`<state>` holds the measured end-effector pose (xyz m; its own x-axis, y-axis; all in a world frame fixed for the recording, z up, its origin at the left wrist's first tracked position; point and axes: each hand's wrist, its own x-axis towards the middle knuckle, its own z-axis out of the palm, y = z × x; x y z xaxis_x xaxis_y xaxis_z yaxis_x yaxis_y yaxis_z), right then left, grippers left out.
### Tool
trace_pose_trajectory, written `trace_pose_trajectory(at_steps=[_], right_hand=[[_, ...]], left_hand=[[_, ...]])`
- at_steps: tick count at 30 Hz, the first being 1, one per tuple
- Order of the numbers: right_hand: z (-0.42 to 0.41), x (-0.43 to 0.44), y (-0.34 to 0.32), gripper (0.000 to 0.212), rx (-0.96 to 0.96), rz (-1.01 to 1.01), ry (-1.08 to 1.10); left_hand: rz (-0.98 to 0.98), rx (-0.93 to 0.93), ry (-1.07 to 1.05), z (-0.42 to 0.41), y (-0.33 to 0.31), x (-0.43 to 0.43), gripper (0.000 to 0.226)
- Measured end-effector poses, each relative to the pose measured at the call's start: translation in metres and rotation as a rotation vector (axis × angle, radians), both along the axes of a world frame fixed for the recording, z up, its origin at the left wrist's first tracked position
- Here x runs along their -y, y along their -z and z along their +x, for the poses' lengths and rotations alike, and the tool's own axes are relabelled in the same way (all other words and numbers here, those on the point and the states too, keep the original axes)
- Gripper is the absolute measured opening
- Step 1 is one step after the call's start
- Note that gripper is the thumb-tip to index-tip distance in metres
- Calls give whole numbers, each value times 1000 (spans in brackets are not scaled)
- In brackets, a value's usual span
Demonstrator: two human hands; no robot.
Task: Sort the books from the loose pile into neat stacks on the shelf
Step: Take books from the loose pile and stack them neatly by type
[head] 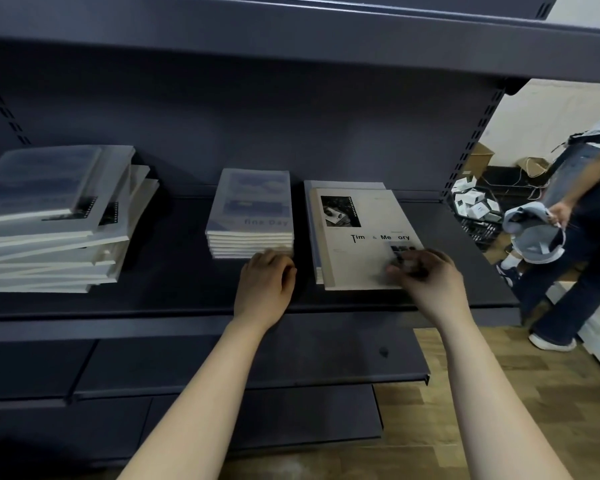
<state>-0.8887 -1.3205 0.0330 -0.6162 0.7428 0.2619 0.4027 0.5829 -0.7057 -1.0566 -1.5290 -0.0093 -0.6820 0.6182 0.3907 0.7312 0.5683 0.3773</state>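
While the left hand sits with fingers curled, tips butting the near edge of the "fine Day" stack just ahead of it, it grasps nothing visible; right hand rests bent fingers on the near corner of the "Time & Memory" book, blurred, so grip can't be told; loose pile lies well left of the left hand; all on the shelf.

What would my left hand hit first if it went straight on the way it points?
Your left hand would meet the front edge of the fine Day stack almost at once; whether they already touch is unclear.
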Motion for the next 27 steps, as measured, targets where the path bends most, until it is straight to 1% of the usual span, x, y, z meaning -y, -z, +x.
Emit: trace_pose_trajectory(at_steps=[2,5,6,12,19,27], right_hand=[[4,2,-4,49,56,-28,-42],[5,1,-5,79,120,-20,-90],[5,0,-4,83,134,-18,-88],[-5,-2,-3,80,129,33,-90],[-20,-3,0,79,79,-15,-109],[-35,-14,0,79,110,-22,-107]], left_hand=[[-4,-2,-1,0,0,0,20],[-11,1,-2,0,0,0,20],[-14,4,-3,0,0,0,20],[-9,18,6,0,0,0,21],[-3,9,3,1,0,0,19],[18,2,4,0,0,0,21]])
